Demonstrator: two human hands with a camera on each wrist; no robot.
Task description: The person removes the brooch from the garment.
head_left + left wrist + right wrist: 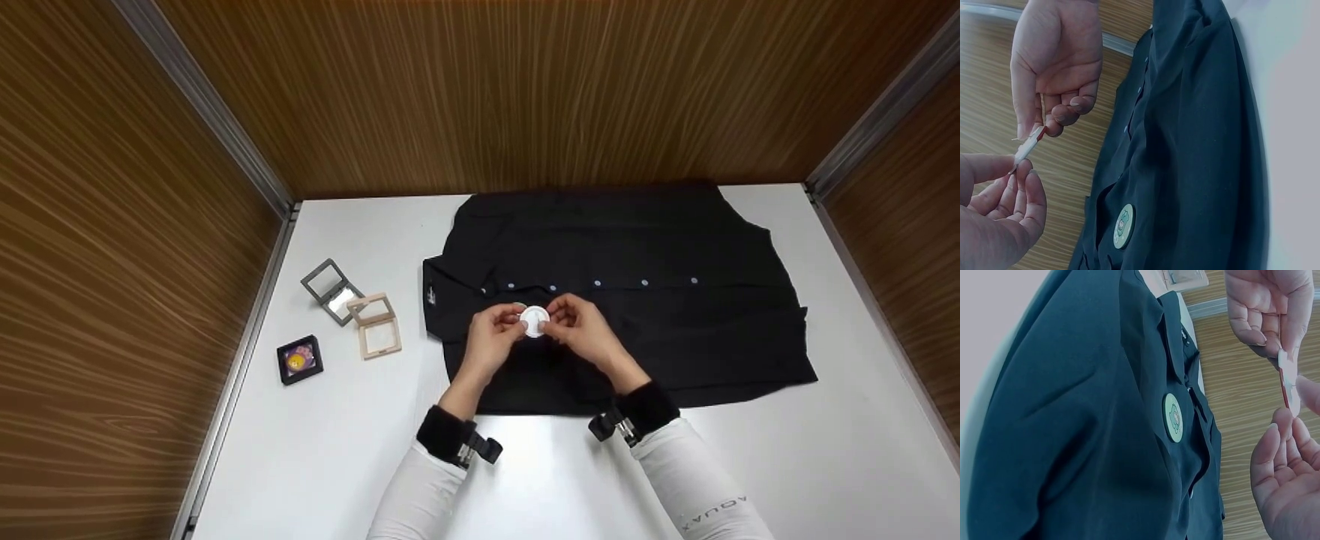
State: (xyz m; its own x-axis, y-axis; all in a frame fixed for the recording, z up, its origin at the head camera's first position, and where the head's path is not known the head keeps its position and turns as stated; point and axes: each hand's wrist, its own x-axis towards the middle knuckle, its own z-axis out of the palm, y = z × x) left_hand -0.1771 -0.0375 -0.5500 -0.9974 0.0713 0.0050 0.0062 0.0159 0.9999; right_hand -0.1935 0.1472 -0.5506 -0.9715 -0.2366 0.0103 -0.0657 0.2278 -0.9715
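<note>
Both hands hold a white round pin badge [534, 322] above a black shirt [720, 330]. Its white back faces up in the head view, and a red edge shows on the badge [1028, 147] in the left wrist view. On its left side, my left hand [491, 337] pinches it between thumb and fingers. My right hand [591, 334] grips the opposite side the same way. Below the hands, a pale green round badge [1172, 417] with a small picture lies against the shirt front; the left hand nearly hides it from the head view.
Left of the shirt collar, a grey square frame case [334, 291] and a beige one [376, 326] stand opened on the white table [360, 450]. Nearer lies a black square case [300, 360] with a purple and yellow item inside. Wood-grain panels [510, 97] enclose the table.
</note>
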